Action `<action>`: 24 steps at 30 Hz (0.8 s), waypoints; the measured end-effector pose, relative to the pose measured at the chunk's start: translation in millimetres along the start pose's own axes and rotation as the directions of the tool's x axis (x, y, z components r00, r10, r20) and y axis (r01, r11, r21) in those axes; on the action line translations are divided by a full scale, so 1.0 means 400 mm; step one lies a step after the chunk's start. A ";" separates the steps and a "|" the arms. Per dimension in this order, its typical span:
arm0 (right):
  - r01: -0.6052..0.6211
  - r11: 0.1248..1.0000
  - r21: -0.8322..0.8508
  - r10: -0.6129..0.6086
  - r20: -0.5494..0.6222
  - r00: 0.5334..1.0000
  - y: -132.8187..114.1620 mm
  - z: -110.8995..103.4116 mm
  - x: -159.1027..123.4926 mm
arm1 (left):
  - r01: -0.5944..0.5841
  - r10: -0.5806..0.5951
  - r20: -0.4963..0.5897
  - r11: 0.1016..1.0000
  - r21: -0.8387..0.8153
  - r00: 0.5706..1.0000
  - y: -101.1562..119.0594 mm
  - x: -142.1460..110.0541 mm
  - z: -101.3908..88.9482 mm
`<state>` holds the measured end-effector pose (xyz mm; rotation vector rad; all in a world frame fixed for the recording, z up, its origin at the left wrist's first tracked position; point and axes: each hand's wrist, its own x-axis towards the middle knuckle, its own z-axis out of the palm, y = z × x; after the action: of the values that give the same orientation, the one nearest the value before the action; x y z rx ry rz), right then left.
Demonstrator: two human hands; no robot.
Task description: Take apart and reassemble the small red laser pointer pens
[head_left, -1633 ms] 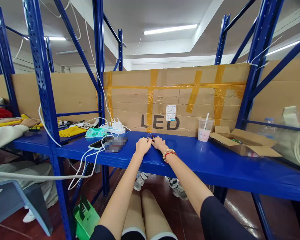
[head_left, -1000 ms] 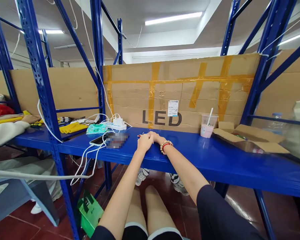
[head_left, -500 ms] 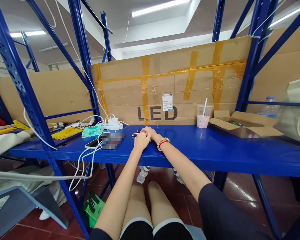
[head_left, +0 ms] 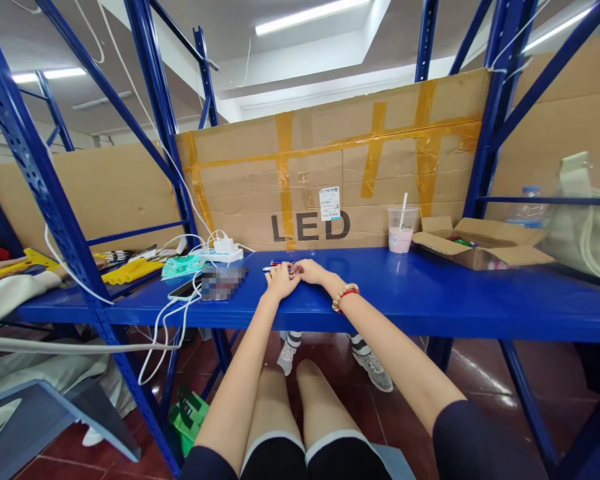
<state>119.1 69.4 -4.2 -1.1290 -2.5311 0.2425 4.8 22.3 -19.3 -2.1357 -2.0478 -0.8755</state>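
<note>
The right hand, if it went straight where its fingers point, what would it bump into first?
The right hand would probably bump into the left hand, right by its fingertips; whether they already touch is hard to see.

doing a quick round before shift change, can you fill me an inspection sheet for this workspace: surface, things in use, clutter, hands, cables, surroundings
Surface: blue shelf, glossy
Job's things: slim pen-like items at the hands, partly covered; count unclear
Clutter: cup with straw and opened cardboard box to the right; phone, pixelated item and teal packet to the left
Hands: left hand over the items, right hand beside it with bent fingers; grip hidden
Cables: white cables loop past the front edge at left; power strip at the back
Surroundings: cardboard panel marked LED behind; green bag below, left
</note>
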 end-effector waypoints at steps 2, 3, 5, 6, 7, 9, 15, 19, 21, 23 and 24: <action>0.030 0.998 0.048 -0.030 -0.006 1.000 0.003 0.004 -0.003 | 0.004 -0.004 0.029 1.000 0.030 1.000 -0.002 0.002 0.002; 0.043 0.996 0.073 -0.043 -0.007 0.999 0.004 0.006 -0.003 | 0.007 -0.009 0.037 0.999 0.045 0.999 -0.002 0.002 0.001; 0.054 0.992 0.117 -0.053 -0.017 0.998 0.010 0.012 -0.001 | 0.016 -0.019 0.047 0.997 0.074 0.999 -0.002 0.002 -0.003; 0.051 0.990 0.135 -0.048 -0.027 0.998 0.016 0.015 0.000 | 0.021 -0.025 0.051 0.996 0.084 0.998 -0.002 0.002 -0.005; 0.044 0.988 0.151 -0.038 -0.041 0.998 0.023 0.018 0.001 | 0.027 -0.032 0.055 0.995 0.091 0.998 -0.003 0.002 -0.006; 0.023 0.984 0.179 -0.010 -0.069 0.998 0.040 0.022 0.004 | 0.042 -0.048 0.060 0.995 0.095 0.997 -0.004 0.003 -0.009; 0.008 0.971 0.238 0.003 -0.049 0.999 0.080 0.027 0.005 | 0.051 -0.055 0.099 0.998 0.044 0.994 -0.012 0.012 -0.011; 0.010 0.965 0.264 -0.005 -0.018 1.000 0.094 0.025 0.001 | 0.044 -0.046 0.121 0.999 0.017 0.992 -0.013 0.014 -0.014; 0.005 0.961 0.277 -0.001 -0.012 1.000 0.100 0.027 0.000 | 0.043 -0.045 0.127 0.999 0.014 0.991 -0.013 0.014 -0.015; 0.001 0.957 0.290 0.002 -0.010 1.000 0.105 0.029 0.000 | 0.039 -0.040 0.132 0.999 0.014 0.990 -0.012 0.013 -0.017; -0.001 0.955 0.296 0.004 -0.009 1.000 0.107 0.030 0.001 | 0.035 -0.037 0.134 0.999 0.014 0.990 -0.012 0.012 -0.018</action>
<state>143.5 98.1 -27.8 -1.0107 -2.3830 0.5934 -2.2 24.1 -13.0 -2.2151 -2.1537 -0.7401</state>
